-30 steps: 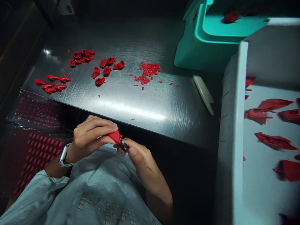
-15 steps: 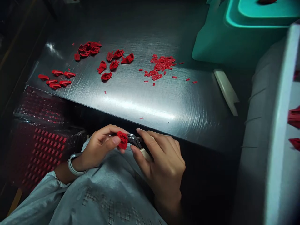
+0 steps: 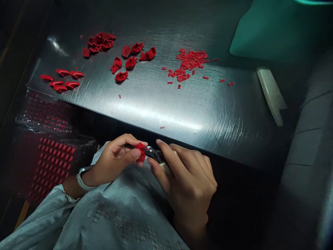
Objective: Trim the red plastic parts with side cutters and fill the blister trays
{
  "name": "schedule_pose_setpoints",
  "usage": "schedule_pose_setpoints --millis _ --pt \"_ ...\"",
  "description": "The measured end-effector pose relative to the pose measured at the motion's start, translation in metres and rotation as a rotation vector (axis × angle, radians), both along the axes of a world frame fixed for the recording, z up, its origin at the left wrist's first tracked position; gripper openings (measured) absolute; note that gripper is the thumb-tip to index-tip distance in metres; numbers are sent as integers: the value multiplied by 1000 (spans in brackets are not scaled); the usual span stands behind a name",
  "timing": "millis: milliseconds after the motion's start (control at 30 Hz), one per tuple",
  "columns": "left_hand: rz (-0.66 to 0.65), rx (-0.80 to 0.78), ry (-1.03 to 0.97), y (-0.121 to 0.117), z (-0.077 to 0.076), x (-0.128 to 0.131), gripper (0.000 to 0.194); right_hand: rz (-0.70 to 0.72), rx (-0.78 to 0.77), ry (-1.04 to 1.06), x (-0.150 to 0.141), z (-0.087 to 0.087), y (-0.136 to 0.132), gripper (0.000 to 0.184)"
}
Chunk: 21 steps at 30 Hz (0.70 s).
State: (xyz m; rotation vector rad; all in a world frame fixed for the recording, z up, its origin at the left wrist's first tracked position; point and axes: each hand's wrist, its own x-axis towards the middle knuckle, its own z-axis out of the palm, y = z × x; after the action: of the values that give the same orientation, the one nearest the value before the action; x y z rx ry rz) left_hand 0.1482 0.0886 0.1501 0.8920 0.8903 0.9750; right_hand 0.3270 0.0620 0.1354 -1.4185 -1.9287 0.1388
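Between the thumb and fingers of my left hand is a small red plastic part, held just off the table's front edge. My right hand is wrapped round a pair of nippers with pale handles. Their metal jaws point left and reach the red part; whether they bite on it I cannot tell. Ahead on the metal table are several hollow red parts, a heap of small red chips, and several slim red pieces at the left.
A teal bin stands at the back right. A pale flat tool lies below it. Left of my lap are stacked clear trays with rows of red pieces. A grey container borders the right side.
The view has shifted, so the table things sit higher and the right-hand ones farther right. The nippers and red part stay together, the part turned slightly in my left fingers.
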Motion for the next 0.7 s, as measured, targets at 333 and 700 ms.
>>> schedule_pose_setpoints --millis 333,700 --pt "7 54 -53 0 0 4 13 15 -25 51 0 -3 0 17" --pt "14 31 -13 0 0 6 22 16 -53 81 1 -2 -1 14"
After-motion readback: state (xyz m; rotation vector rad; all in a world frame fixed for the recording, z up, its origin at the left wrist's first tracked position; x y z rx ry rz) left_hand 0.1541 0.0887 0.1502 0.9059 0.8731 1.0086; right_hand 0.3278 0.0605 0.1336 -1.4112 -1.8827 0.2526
